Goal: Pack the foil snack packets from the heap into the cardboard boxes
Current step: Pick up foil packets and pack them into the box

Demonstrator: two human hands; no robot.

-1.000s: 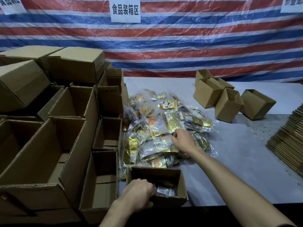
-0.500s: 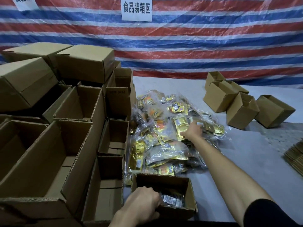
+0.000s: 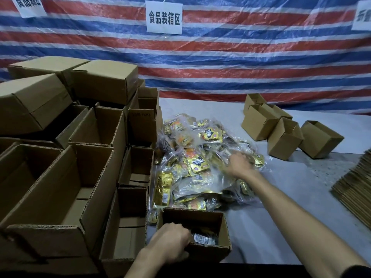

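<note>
A heap of gold and orange foil snack packets [image 3: 192, 163] in clear wrap lies on the grey table. At the table's near edge stands a small open cardboard box [image 3: 218, 223] with a few packets [image 3: 204, 238] inside. My left hand [image 3: 170, 242] grips the box's near left rim, fingers curled over the edge. My right hand [image 3: 240, 164] reaches into the right side of the heap, blurred, its fingers down among the packets; whether it holds one is unclear.
Many open and closed cardboard boxes [image 3: 66, 189] are stacked to the left of the heap. Several small open boxes [image 3: 281, 131] stand at the back right. A pile of flattened cartons [image 3: 355, 183] lies at the right edge. A striped tarp with paper signs [image 3: 163, 17] hangs behind.
My right hand moved from the heap's near side up and to its right side. The left hand stayed on the box rim. The camera shifted slightly.
</note>
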